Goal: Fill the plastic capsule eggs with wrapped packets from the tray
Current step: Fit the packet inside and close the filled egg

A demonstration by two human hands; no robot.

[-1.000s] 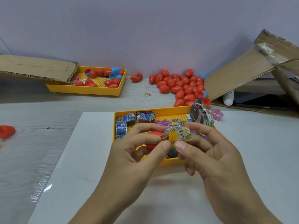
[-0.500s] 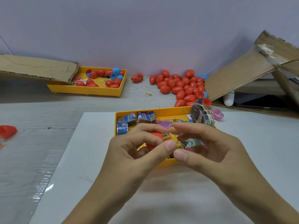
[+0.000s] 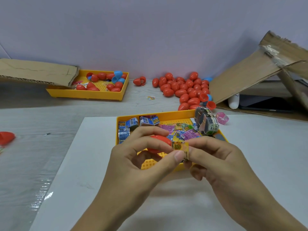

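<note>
Left hand (image 3: 133, 157) curls round a red capsule egg (image 3: 158, 142); both hands' fingertips, right hand (image 3: 221, 162) included, pinch a yellow wrapped packet (image 3: 180, 147) over the yellow tray's (image 3: 166, 116) near edge.

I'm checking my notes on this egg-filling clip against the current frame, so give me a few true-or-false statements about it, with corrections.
1. Both hands pinch a yellow packet. True.
2. The left hand also holds a blue egg. False: the egg in its grip is red.
3. The near tray holds wrapped packets. True.
4. The far tray holds only blue eggs. False: mostly red, a few blue.
5. The right hand rests flat on the table. False: it is raised, pinching the packet.
</note>
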